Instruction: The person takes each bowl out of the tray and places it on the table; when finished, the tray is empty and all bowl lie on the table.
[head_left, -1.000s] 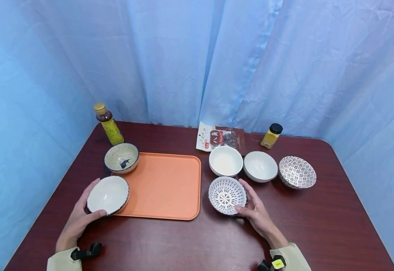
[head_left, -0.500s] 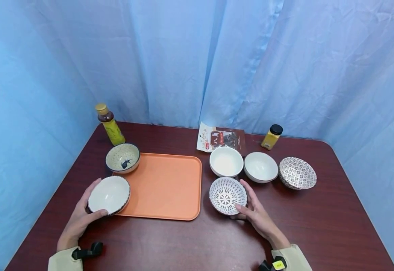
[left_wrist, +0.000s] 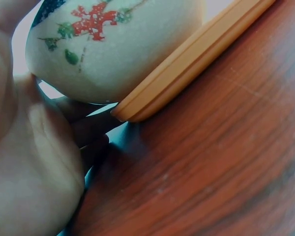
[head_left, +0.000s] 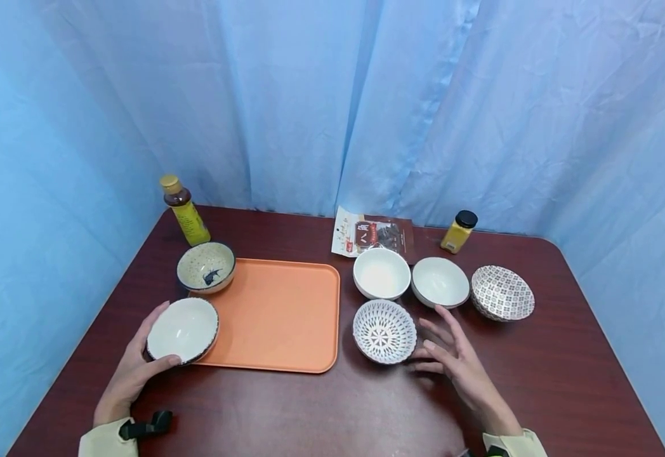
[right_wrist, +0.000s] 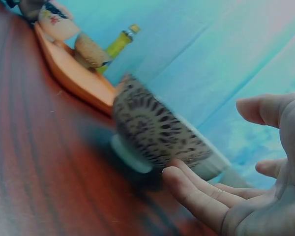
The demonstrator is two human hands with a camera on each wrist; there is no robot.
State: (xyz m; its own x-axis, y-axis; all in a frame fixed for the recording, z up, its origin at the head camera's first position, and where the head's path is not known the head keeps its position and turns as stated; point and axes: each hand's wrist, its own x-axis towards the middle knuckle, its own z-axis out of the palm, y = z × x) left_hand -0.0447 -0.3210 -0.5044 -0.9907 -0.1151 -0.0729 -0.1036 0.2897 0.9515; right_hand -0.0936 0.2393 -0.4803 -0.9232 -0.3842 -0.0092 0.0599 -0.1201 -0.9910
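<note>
At the left, my left hand (head_left: 132, 374) holds a white bowl (head_left: 183, 330) with a dark rim, thumb at the near edge and fingers round the far-left side. The left wrist view shows a red flower painted on that bowl's outside (left_wrist: 123, 54), which sits over the edge of an orange tray (head_left: 278, 317). My right hand (head_left: 460, 365) has its fingers spread just right of a black-and-white patterned bowl (head_left: 384, 332). That bowl stands upright on the table, its small foot visible in the right wrist view. Nothing is gripped by the right hand.
A speckled bowl (head_left: 205, 266) overlaps the tray's far-left corner, near a yellow-labelled bottle (head_left: 190, 219). Two white bowls (head_left: 381, 273) and a checked bowl (head_left: 502, 292) line the right side. Behind them lie a spice packet (head_left: 372, 235) and a black-capped yellow jar (head_left: 458, 231).
My right hand has let go of the patterned bowl and drawn back to the right, fingers spreading. The bowl stays in place. My left hand keeps holding the white bowl, unmoved.
</note>
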